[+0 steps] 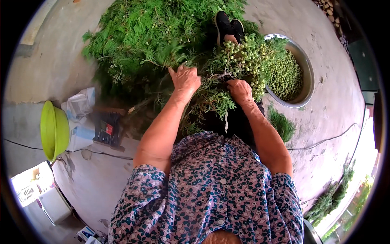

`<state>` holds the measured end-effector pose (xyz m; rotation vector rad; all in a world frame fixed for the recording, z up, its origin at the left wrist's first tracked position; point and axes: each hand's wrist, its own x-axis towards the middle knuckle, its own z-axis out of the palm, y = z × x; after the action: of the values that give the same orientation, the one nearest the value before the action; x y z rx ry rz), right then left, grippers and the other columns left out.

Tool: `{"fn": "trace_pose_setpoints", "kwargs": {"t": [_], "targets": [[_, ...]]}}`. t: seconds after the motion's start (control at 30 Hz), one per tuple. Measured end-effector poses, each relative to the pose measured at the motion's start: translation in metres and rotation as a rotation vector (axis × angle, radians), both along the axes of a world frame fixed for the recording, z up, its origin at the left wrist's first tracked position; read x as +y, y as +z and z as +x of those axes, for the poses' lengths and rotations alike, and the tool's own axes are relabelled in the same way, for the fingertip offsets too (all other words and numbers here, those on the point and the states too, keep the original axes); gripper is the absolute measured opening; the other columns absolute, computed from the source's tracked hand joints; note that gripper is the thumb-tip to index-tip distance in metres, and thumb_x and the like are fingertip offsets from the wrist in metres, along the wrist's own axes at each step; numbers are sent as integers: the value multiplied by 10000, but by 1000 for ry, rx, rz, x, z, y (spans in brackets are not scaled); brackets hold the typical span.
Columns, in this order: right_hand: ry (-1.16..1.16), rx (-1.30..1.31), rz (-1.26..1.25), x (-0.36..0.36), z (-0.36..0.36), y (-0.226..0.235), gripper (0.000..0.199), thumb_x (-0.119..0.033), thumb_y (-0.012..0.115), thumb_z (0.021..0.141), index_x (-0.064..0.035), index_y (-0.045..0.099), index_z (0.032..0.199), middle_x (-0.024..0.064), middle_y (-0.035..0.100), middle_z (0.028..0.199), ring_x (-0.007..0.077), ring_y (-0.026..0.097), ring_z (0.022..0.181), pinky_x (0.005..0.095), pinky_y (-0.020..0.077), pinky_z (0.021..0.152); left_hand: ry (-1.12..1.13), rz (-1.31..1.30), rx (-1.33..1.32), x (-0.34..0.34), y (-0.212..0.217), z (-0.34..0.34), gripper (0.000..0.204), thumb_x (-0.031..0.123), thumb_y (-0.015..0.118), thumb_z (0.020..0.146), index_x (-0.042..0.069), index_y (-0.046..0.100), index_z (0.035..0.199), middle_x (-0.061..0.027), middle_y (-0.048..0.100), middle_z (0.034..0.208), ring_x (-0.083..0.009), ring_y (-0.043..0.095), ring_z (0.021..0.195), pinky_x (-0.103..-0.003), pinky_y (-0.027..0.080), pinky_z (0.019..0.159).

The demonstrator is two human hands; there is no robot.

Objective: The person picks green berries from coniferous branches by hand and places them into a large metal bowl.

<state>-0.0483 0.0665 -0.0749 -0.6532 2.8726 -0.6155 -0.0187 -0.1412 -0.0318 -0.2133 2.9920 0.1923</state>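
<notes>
My left hand (186, 82) is over the heap of green conifer branches (146, 24), one finger spread away from the others. A sprig (171, 53) just beyond its fingertips is smeared by motion, and I see no grip on it. My right hand (241, 91) is closed, its fingers curled at the woody stem of a branch laden with round pale-green cones (243, 61). The fingertips are partly hidden, and a small dark shape shows beside them. Right of this branch stands a metal basin (309, 69) holding many loose green cones (286, 77).
Black shoes (227, 27) rest among the branches. At the left are a lime-green plastic basin (55, 130), white bags (80, 105) and a dark crate-like item (109, 128). A black cable (97, 153) runs over the concrete floor. A cut sprig (281, 124) lies below the metal basin.
</notes>
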Motion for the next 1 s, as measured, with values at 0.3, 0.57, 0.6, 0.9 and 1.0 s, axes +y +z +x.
{"fn": "trace_pose_setpoints", "kwargs": {"t": [0.3, 0.57, 0.6, 0.9, 1.0], "targets": [[-6, 38, -45, -2, 6, -1, 137, -216, 597, 757, -172, 650, 876, 103, 623, 757, 301, 604, 716, 390, 482, 623, -220, 121, -260, -21, -28, -20, 180, 148, 486, 751, 60, 618, 666, -100, 623, 730, -273, 592, 780, -548, 196, 978], [-47, -27, -88, -2, 7, 1, 146, -196, 592, 760, -142, 644, 885, 121, 625, 780, 317, 597, 732, 397, 476, 657, -202, 662, -164, -26, -38, -34, 127, 69, 455, 791, 47, 578, 767, -32, 574, 672, -184, 584, 740, -475, 45, 1053], [-47, -4, -105, -1, 7, 0, 148, -191, 594, 755, -137, 643, 883, 122, 625, 780, 316, 598, 732, 396, 477, 658, -211, 670, -162, -25, -32, -32, 124, 59, 451, 796, 46, 573, 780, -23, 568, 665, -173, 583, 735, -466, 26, 1062], [-19, 23, -165, -7, 4, 3, 124, -175, 598, 733, -126, 644, 837, 123, 621, 764, 321, 595, 724, 407, 476, 649, -226, 475, -126, -14, -74, -22, 80, -15, 478, 716, 56, 512, 706, -8, 488, 611, -104, 476, 545, -360, 437, 702], [-24, 22, -180, 1, 0, -7, 130, -176, 600, 729, -127, 645, 841, 121, 620, 763, 320, 593, 725, 407, 473, 648, -202, 623, -52, -16, -98, -25, 41, 48, 490, 677, 62, 527, 681, -66, 531, 655, -202, 514, 606, -361, 454, 600]]}}
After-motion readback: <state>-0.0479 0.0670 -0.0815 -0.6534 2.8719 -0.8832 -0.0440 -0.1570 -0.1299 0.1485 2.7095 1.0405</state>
